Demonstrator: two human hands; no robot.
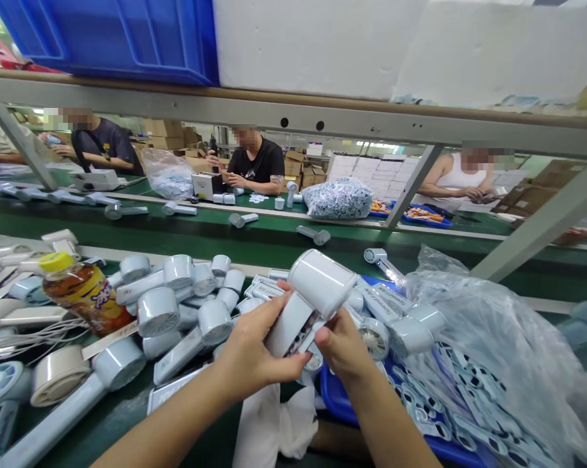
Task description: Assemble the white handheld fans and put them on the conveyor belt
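Dark-green conveyor belting (254, 244) ran beyond the left hand (257, 344) and right hand (344, 344), which together gripped a glossy pale-blue plastic fan with a drum-shaped head (322, 283) between them, its seemingly open, half-hidden handle (288, 322) liable to spill inner parts (298, 339) if tipped.

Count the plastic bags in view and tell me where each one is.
3: a large bag right of the right hand, a stuffed bag across the belt, and a crumpled bag further left there. Others may be hidden.
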